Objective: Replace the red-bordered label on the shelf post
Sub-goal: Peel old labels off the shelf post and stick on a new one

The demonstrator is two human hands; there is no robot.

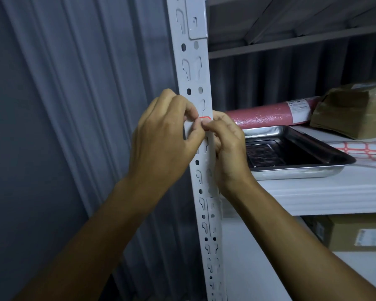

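Both hands work a red-bordered label (204,118) on the white shelf post (193,68).

The label sits on the post's front face at mid-height, mostly covered by fingertips. The left hand (163,137) and right hand (226,146) meet there, curled fingers pinching at it. Right of the post, the shelf (326,192) carries a steel tray (295,153), a pink roll (265,115), a sheet of red-bordered labels (365,148) and a brown parcel (352,109).
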